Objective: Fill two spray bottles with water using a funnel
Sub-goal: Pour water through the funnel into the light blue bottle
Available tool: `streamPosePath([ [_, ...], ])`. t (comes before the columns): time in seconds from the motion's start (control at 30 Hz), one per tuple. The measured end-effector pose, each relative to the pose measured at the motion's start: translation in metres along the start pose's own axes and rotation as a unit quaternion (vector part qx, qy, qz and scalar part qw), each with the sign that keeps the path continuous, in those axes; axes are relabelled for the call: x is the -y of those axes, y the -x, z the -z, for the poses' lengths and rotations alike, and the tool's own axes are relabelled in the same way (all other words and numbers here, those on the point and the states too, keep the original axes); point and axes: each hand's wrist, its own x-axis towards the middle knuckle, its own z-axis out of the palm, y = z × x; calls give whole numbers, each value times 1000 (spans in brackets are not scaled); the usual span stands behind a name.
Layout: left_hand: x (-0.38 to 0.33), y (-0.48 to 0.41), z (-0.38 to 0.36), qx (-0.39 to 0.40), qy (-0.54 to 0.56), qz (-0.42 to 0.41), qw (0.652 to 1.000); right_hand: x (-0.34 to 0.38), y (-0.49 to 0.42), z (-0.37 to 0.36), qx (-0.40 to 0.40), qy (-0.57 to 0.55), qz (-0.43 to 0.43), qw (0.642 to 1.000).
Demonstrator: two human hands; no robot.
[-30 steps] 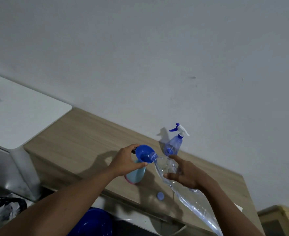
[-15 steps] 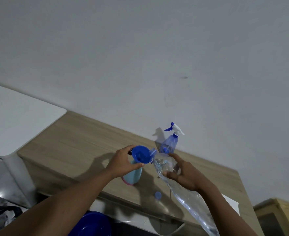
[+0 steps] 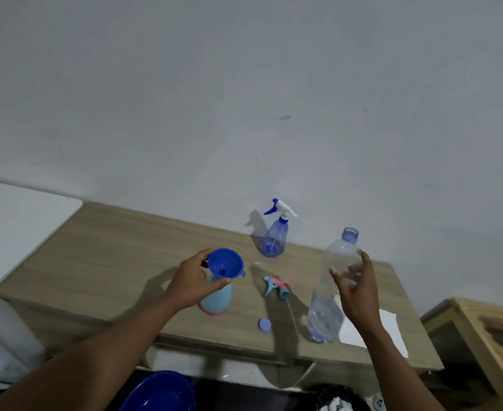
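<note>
A blue funnel (image 3: pixel 225 262) sits in the neck of a light blue spray bottle with a pink base (image 3: pixel 217 301) on the wooden table (image 3: pixel 105 256). My left hand (image 3: pixel 195 281) grips the bottle's neck under the funnel. My right hand (image 3: pixel 355 287) holds a clear plastic water bottle (image 3: pixel 331 295) upright, its base on the table. A translucent blue spray bottle (image 3: pixel 273 237) with its white and blue trigger head stands by the wall. A pink and blue trigger head (image 3: pixel 276 286) with its tube lies between the bottles.
A small blue bottle cap (image 3: pixel 264 324) lies near the table's front edge. White paper (image 3: pixel 389 330) lies under my right wrist. A blue basin (image 3: pixel 161 393) is below the table, a white surface (image 3: pixel 16 215) at left, a wooden cabinet (image 3: pixel 481 336) at right.
My right hand has swung the water bottle away from the funnel, from tipped into it to upright on the table at right. The left hand stays on the funnel bottle.
</note>
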Motion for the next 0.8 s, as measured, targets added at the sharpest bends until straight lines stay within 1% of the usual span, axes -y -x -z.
streamPosePath([
  [0.2,-2,1,1,3,-2,5,1000,-9,5,0,-55,-28,-39,997],
  [0.4,-3,0,2,9,-3,-3,1000,-13,10,0,-66,-58,-81,993],
  [0.43,-2,0,2,10,-2,-2,1000,-11,12,0,-79,-68,-83,991],
  [0.47,-1,0,2,10,0,-2,1000,-7,16,-2,-111,-80,-85,987],
  [0.53,0,0,2,8,2,0,1000,3,26,-9,-207,-91,-77,971],
  [0.57,0,-1,2,7,3,1,1000,8,31,-15,-243,-84,-55,965],
  [0.6,0,-1,2,7,4,2,1000,13,37,-23,-254,-75,-22,964],
  [0.63,0,-1,2,8,4,3,1000,17,41,-32,-235,-67,18,970],
  [0.7,0,-2,3,11,4,5,1000,27,47,-54,-137,-62,75,986],
  [0.73,1,-2,4,12,4,4,1000,35,49,-65,-75,-65,77,992],
  [0.8,1,-3,5,15,3,4,1000,48,47,-88,35,-69,42,996],
])
